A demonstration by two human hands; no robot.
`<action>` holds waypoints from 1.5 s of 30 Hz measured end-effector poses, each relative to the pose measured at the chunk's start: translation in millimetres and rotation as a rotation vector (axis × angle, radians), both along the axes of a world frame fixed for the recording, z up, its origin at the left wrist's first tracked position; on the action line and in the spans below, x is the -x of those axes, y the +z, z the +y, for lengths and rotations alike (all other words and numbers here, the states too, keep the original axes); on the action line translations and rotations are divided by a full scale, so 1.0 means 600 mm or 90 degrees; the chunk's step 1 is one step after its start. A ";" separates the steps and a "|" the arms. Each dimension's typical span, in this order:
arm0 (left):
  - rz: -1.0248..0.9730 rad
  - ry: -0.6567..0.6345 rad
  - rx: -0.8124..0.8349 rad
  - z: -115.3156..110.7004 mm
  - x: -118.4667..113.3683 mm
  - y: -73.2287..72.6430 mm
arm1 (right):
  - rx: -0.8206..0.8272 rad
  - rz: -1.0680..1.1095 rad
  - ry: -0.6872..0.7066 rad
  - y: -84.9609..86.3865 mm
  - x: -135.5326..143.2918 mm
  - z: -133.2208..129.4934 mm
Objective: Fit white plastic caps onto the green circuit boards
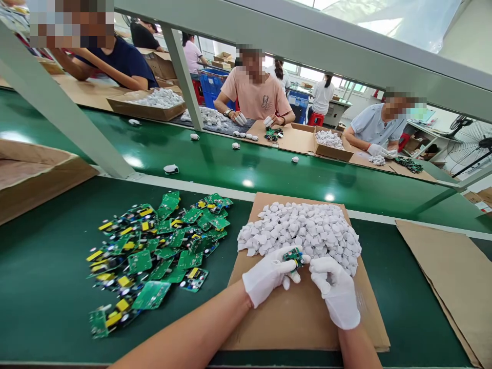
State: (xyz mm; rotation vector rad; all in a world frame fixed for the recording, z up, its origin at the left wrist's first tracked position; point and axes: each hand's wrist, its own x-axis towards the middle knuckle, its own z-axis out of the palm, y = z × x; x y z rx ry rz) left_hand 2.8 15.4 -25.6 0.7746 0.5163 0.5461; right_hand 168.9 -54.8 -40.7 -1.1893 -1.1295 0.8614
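My left hand [271, 271], in a white glove, grips a small green circuit board [292, 258] with dark components between thumb and fingers. Close to the board's right side, my gloved right hand [335, 289] has its fingers curled together. Whatever may be between those fingertips is hidden. Both hands are over a brown cardboard sheet [265, 323]. Just beyond them lies a heap of small white pieces [298, 228], soft and pouch-like in look. On the left, many loose circuit boards [154, 251] with yellow and black parts are piled on the green table [46, 277].
A metal frame [61, 97] crosses in front of me. Behind it a green conveyor surface [215, 159] carries scattered white-wrapped pieces [171, 169]. An open carton [42, 179] stands left, more cardboard [446, 271] lies right. Several co-workers, one in a pink shirt [257, 95], sit opposite.
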 end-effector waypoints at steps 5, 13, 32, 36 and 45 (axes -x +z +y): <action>0.001 -0.019 -0.016 -0.002 -0.001 -0.001 | 0.072 0.049 -0.081 0.002 -0.002 -0.002; 0.052 -0.035 -0.079 -0.004 -0.006 -0.016 | 0.076 -0.046 -0.056 0.004 -0.003 -0.007; 0.174 0.127 -0.280 -0.024 -0.012 -0.026 | -0.221 -0.539 -0.131 -0.006 0.006 -0.006; 0.158 0.117 -0.273 -0.024 -0.015 -0.028 | -0.244 -0.581 -0.136 -0.006 0.008 -0.004; 0.083 0.069 -0.207 -0.031 -0.017 -0.016 | -0.271 -0.645 -0.167 -0.008 0.015 -0.002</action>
